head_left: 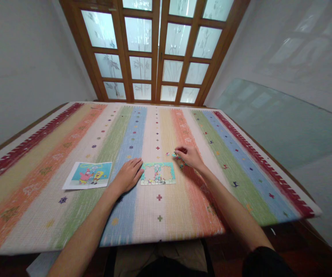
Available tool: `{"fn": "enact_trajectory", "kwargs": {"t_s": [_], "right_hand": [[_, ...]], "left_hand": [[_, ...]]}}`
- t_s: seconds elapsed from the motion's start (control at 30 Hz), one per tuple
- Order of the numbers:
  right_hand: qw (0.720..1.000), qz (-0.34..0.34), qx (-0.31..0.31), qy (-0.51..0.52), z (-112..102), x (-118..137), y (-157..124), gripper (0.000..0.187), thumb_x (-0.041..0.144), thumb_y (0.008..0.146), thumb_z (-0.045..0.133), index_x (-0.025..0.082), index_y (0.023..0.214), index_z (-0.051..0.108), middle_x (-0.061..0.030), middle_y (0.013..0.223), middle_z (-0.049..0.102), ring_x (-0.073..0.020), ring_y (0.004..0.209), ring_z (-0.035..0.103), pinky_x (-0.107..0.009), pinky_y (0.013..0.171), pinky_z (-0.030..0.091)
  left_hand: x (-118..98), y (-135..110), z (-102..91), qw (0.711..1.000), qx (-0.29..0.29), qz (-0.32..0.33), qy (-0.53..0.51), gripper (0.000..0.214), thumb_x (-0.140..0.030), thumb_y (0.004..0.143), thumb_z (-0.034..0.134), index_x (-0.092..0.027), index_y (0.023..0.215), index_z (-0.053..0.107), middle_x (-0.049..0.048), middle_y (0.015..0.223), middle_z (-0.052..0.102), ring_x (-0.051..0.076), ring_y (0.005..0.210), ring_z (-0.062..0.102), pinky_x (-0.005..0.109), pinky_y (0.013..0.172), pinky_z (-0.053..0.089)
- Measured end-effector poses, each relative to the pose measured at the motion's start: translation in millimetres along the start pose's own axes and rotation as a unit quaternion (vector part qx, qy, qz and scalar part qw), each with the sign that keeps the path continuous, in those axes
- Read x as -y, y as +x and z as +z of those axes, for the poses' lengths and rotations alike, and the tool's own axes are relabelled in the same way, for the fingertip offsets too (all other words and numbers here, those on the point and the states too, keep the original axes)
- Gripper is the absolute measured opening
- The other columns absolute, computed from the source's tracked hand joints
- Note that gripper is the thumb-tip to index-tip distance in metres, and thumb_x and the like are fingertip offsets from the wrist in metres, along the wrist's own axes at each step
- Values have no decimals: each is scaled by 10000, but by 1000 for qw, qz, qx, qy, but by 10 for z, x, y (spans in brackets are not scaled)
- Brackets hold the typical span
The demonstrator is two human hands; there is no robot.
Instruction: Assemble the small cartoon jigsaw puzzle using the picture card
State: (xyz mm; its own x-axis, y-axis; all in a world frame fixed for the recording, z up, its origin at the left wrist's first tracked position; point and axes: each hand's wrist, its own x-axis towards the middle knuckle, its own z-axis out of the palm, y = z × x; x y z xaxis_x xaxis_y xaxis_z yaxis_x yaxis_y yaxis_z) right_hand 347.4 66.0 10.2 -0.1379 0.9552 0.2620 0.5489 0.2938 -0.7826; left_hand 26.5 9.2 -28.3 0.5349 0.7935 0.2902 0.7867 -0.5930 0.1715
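Left hand [128,176] flat beside jigsaw [158,174], grip spread, right hand [190,156] over loose pieces [174,155], grip maybe pinching, cannot tell

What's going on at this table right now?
A person is working at a jigsaw puzzle on a striped tablecloth. The left hand rests flat beside its left edge; the right hand touches loose pieces just past its upper right corner. Two gaps show in the puzzle. A printed picture lies further left.

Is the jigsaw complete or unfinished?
Unfinished: the jigsaw has two bare gaps inside its frame, and loose pieces lie by the right hand.
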Motion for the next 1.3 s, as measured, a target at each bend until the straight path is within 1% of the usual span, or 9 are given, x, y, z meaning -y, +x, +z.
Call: {"fn": "enact_trajectory", "kwargs": {"t_s": [0.13,0.27,0.4,0.6,0.73,0.87,1.1,1.2,1.3], "right_hand": [[996,-35,84,-5,77,143,-118,148,191,816,639,174,855,781,-51,796,754,-163,696,644,-272,665,488],[984,-49,168,-29,176,267,-184,174,98,812,643,183,857,788,-48,848,766,-159,751,661,-257,694,477],[972,-55,222,-60,261,354,-214,175,71,826,669,176,908,782,-48,858,766,-154,760,659,-254,710,460],[973,-66,208,-75,387,403,-245,167,72,851,674,168,955,763,-54,886,760,-162,802,662,-270,742,462],[967,-87,226,-78,451,406,-241,189,50,837,662,173,934,769,-67,919,764,-176,833,667,-291,784,473],[965,-93,229,-83,498,406,-234,196,35,830,650,151,934,768,-88,905,758,-177,813,660,-290,766,468],[961,-140,216,-97,507,418,-237,206,14,820,633,151,904,761,-78,879,756,-170,808,656,-280,773,467],[961,-145,215,-98,496,415,-228,219,13,831,621,160,916,759,-80,908,762,-174,831,664,-282,788,476],[959,-145,222,-98,482,411,-210,212,27,840,626,167,932,756,-81,927,764,-174,833,664,-279,784,480]], "left_hand": [[3,2,7,1000,-3,-2,0,448,-379,1057,343,-133,1358,565,158,1417,596,293,1328,535,496,1116,444],[-9,3,-1,1000,-3,-5,-1,453,-382,1058,336,-137,1361,567,159,1418,595,298,1329,532,506,1115,445],[-17,8,-4,1000,0,-5,3,465,-387,1057,337,-117,1357,569,171,1409,599,301,1318,537,501,1107,450],[-13,10,6,1000,-2,-4,4,458,-382,1057,342,-122,1358,568,164,1413,597,296,1314,538,497,1107,448],[-15,10,8,1000,-1,-3,7,470,-386,1061,326,-113,1362,563,170,1410,598,301,1310,539,503,1103,451],[-18,11,1,1000,-2,-4,5,459,-384,1060,334,-126,1361,565,160,1410,598,294,1310,541,496,1102,453],[-17,7,1,1000,2,-5,4,467,-388,1060,337,-115,1360,568,167,1419,591,295,1321,534,493,1116,441],[-13,4,4,1000,2,-6,1,462,-393,1059,341,-130,1366,565,161,1427,588,293,1324,532,498,1117,439],[-15,5,-3,1000,6,-5,3,473,-387,1061,337,-104,1364,564,177,1419,590,295,1324,532,489,1118,439]]}}
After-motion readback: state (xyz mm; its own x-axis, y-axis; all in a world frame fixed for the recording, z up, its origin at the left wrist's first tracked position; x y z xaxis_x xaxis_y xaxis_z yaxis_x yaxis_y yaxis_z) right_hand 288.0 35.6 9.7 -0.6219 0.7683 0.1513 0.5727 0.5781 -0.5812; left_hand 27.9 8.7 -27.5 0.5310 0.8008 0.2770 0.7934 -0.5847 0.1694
